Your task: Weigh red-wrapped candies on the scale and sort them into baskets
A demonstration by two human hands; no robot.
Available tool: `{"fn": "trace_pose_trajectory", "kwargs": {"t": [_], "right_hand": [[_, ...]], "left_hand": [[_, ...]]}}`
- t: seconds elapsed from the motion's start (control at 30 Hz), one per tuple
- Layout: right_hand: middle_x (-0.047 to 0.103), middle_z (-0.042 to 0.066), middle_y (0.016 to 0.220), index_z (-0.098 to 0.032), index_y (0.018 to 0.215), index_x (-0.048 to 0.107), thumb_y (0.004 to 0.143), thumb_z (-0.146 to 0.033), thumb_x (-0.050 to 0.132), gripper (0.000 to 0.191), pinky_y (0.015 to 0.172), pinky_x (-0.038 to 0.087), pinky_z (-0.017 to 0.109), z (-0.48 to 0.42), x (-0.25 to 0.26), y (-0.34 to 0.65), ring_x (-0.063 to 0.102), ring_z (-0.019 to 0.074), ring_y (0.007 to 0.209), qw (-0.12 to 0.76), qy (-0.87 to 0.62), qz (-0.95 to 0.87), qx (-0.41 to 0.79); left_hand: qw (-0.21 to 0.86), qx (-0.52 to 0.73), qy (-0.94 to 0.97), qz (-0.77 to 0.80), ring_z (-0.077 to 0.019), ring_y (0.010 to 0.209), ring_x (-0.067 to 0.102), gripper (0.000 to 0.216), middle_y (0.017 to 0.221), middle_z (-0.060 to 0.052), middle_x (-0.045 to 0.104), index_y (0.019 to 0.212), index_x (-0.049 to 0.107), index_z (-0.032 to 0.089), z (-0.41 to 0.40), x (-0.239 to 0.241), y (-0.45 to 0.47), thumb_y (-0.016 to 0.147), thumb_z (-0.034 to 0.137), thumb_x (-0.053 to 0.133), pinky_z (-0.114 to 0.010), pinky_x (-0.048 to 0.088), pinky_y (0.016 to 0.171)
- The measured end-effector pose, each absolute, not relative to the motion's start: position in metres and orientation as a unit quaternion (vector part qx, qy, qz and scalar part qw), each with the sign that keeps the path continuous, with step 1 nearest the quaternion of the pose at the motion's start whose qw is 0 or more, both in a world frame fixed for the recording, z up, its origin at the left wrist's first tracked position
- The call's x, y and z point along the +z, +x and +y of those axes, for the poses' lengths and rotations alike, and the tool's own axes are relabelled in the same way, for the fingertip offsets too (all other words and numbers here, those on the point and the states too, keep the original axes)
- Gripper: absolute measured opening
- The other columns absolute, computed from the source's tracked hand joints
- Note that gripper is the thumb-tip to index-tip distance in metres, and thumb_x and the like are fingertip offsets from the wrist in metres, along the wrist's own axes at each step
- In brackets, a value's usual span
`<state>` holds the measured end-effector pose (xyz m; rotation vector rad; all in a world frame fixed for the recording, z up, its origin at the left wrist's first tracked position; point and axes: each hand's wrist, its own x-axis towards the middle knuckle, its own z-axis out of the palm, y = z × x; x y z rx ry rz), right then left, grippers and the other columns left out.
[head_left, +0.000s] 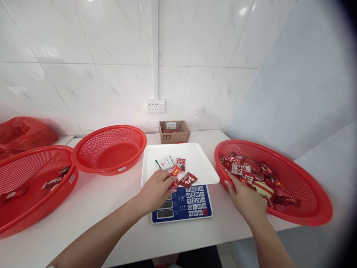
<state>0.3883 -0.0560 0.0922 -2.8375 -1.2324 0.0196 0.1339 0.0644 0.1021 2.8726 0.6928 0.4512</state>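
My left hand [156, 190] is at the front edge of the white weighing tray [152, 150], its fingers and thumb closed on a red candy packet [175, 171]. Beside that packet on the tray lie a white packet with green ends [167, 163], a red-and-white packet [181, 164] and a dark red packet [188, 179]. The tray tops a blue scale [182, 208] with number keys. My right hand [247, 199] grips the near left rim of a red basket [309, 186]. Many wrapped candies [249, 171] lie in this basket, and the hand partly hides them.
Left of the scale stands a red perforated basket [110, 130]. Another red basket [36, 219] with a few packets is at far left, before a red plastic bag [25, 130]. A small cardboard box [175, 137] sits behind the tray, below a wall socket [156, 106].
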Motion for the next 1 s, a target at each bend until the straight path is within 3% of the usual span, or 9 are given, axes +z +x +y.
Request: {"fn": "trace_pose_trajectory", "kwargs": {"t": [0.23,0.47,0.6,0.73,0.87,1.0], "right_hand": [[0.067,0.011,0.106,-0.025,0.133,0.043,0.092,-0.039,0.017,0.051,0.065,0.048,0.039,-0.055,0.096,0.385,0.064,0.0276,0.087,0.021,-0.919,-0.394,0.007],[0.067,0.012,0.103,-0.023,0.131,0.047,0.092,-0.039,0.018,0.051,0.062,0.049,0.039,-0.056,0.091,0.388,0.064,0.0278,0.084,0.038,-0.912,-0.409,-0.007],[0.068,0.012,0.102,-0.024,0.130,0.048,0.091,-0.039,0.020,0.050,0.059,0.049,0.037,-0.056,0.088,0.389,0.065,0.0264,0.080,0.043,-0.910,-0.413,-0.020],[0.069,0.011,0.097,-0.025,0.130,0.047,0.091,-0.040,0.019,0.051,0.058,0.049,0.036,-0.056,0.089,0.389,0.065,0.0257,0.078,0.041,-0.912,-0.408,-0.015],[0.068,0.011,0.100,-0.024,0.131,0.046,0.091,-0.040,0.018,0.051,0.060,0.049,0.037,-0.056,0.089,0.389,0.065,0.0258,0.081,0.038,-0.912,-0.409,-0.012],[0.067,0.011,0.105,-0.023,0.130,0.047,0.092,-0.040,0.018,0.051,0.063,0.048,0.037,-0.057,0.088,0.389,0.065,0.0260,0.083,0.038,-0.908,-0.418,-0.015]], "left_hand": [[0.064,0.147,0.930,0.331,-0.0195,0.092,0.059,0.027,0.101,-0.008,0.063,0.108,0.054,0.019,0.071,0.108,0.127,0.092,0.026,0.033,-0.032,0.051,0.075],[-0.043,0.190,0.823,0.533,-0.0272,0.098,0.056,0.039,0.105,-0.010,0.061,0.111,0.053,0.023,0.131,0.140,0.077,0.093,0.037,0.022,-0.032,0.048,0.060],[-0.024,0.165,0.828,0.535,-0.0327,0.106,0.052,0.041,0.115,-0.016,0.055,0.115,0.053,0.016,0.152,0.141,0.066,0.090,0.037,0.029,-0.043,0.048,0.075],[0.031,0.124,0.896,0.425,-0.0226,0.118,0.047,0.040,0.129,-0.008,0.051,0.122,0.050,0.020,0.135,0.130,0.097,0.089,0.038,0.036,-0.035,0.041,0.095],[0.067,0.078,0.933,0.345,-0.0230,0.126,0.039,0.042,0.136,-0.008,0.046,0.127,0.046,0.023,0.116,0.118,0.137,0.088,0.035,0.041,-0.037,0.036,0.101],[0.072,0.063,0.940,0.327,-0.0262,0.119,0.047,0.041,0.124,-0.012,0.054,0.126,0.048,0.020,0.115,0.113,0.155,0.085,0.025,0.043,-0.040,0.039,0.097]]}}
